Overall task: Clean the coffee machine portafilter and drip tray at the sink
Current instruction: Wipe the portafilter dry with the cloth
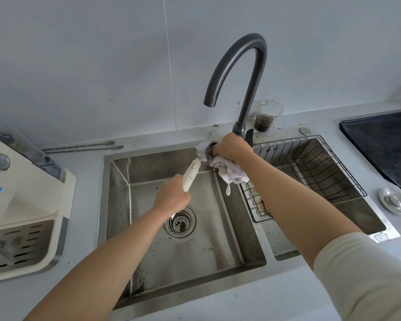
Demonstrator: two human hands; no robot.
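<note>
My left hand grips the cream handle of the portafilter above the left sink basin. The portafilter's metal head points up and right, near the back rim of the sink. My right hand presses a white cloth into that head, and the cloth's loose end hangs down. The cream coffee machine stands on the counter at the left, with its slotted drip tray still seated at its base.
A dark gooseneck tap arches over the sink. A wire rack sits in the right basin. A plastic cup of coffee grounds stands behind the tap. A black hob lies at the far right, a sink plug beside it. Grounds speckle the basin around the drain.
</note>
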